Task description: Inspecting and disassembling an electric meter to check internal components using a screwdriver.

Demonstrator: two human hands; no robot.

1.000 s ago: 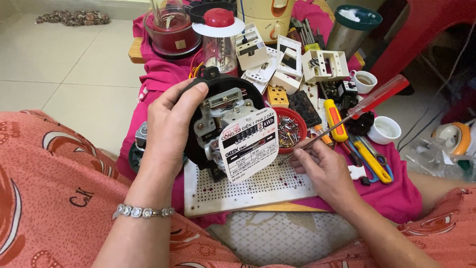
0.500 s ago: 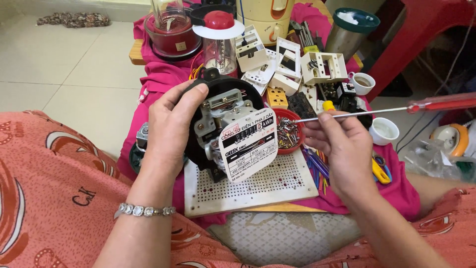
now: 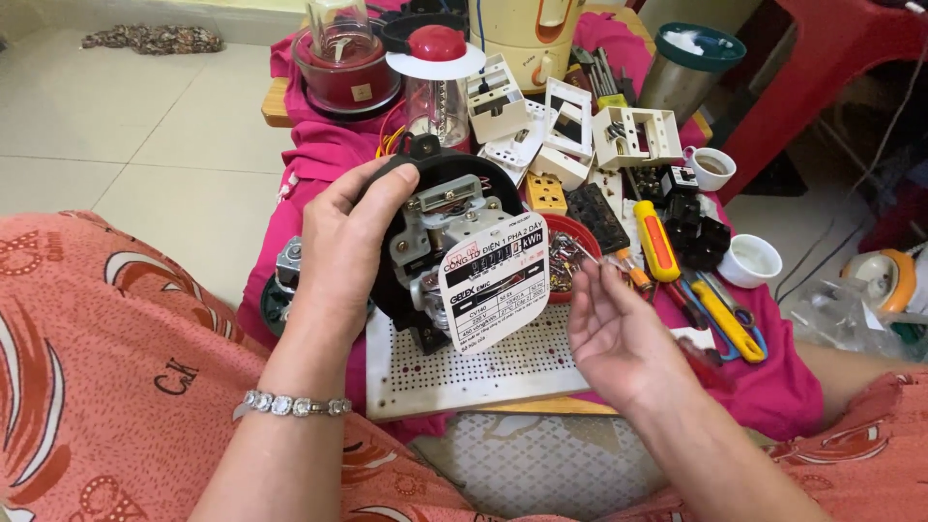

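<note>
My left hand (image 3: 343, 242) grips the left side of a round black electric meter (image 3: 454, 217) and holds it upright over a white perforated board (image 3: 464, 372). The meter's metal works are bare, and a white label plate (image 3: 493, 280) hangs tilted at its front. My right hand (image 3: 619, 333) is just right of the meter, palm up with fingers apart and nothing clearly in it. Its fingertips are close to a small red dish of screws (image 3: 572, 253).
A pink cloth (image 3: 319, 155) covers the low table. On it are white switch boxes (image 3: 541, 126), a yellow-handled screwdriver (image 3: 655, 242), yellow-and-blue pliers (image 3: 720, 314), two white cups (image 3: 752, 259), a red blender base (image 3: 348, 72) and a steel can with a green lid (image 3: 686, 68).
My right hand held a red-handled screwdriver and swung it up to the right. That hand is now lower, open, and without the screwdriver. The left hand and the meter have hardly moved.
</note>
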